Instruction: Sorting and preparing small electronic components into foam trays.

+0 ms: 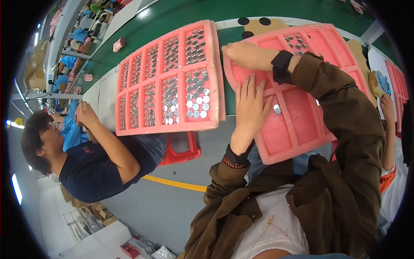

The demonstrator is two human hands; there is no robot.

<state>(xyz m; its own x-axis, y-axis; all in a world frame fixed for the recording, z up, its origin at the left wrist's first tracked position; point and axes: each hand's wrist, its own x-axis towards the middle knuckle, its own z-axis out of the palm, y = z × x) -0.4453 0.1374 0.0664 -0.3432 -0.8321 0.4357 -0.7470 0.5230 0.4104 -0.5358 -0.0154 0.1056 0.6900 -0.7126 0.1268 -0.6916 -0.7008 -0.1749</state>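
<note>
Sorting step: left hand (249, 108) flat, fingers spread, on near-empty pink foam tray (297, 125); right hand (241, 54) gripping its 11 o'clock edge. Silver discs (277, 109) at centre; next calls for pinching.

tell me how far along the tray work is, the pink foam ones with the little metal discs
Looks done: the left pink tray has silver discs in every compartment. In hand: the left hand lies flat on the right pink tray, and the right hand rests at its upper left rim. Left: that tray shows only one loose disc mid-tray and a few discs in a top compartment; the other visible compartments look bare.
</note>
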